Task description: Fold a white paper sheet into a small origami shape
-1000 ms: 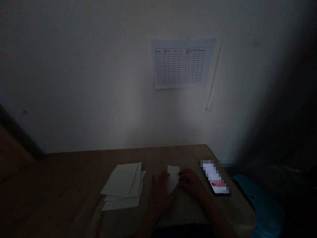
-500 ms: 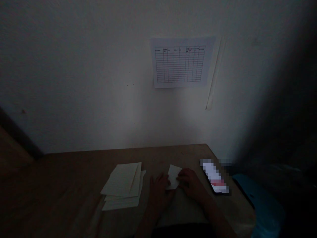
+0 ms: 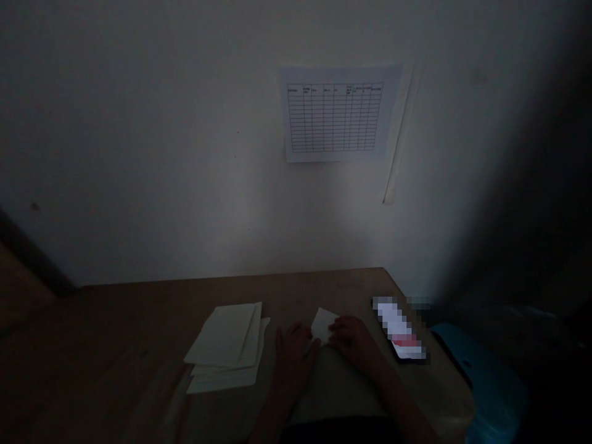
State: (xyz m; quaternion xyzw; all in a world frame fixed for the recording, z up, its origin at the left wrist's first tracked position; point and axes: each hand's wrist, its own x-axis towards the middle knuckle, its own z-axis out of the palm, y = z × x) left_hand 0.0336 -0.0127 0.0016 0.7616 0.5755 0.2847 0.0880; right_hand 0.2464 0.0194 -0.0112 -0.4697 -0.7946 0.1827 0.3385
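Observation:
A small piece of white paper lies on the table between my two hands, its top corner pointing toward the wall. My left hand grips its left and lower edge, with the thumb across the near side. The fingers of my right hand are closed on its right edge. The dim light hides the exact finger contact. To the left of my left hand lies a loose stack of white paper sheets, unevenly piled.
A phone with a lit, blurred screen lies right of my right hand, near the brown table's right edge. Beyond that edge stands a blue plastic stool or chair. A printed table sheet hangs on the wall behind.
My left thumb has moved up over the near side of the small paper, and less of its lower part shows. Both hands stay at it; the view has shifted slightly.

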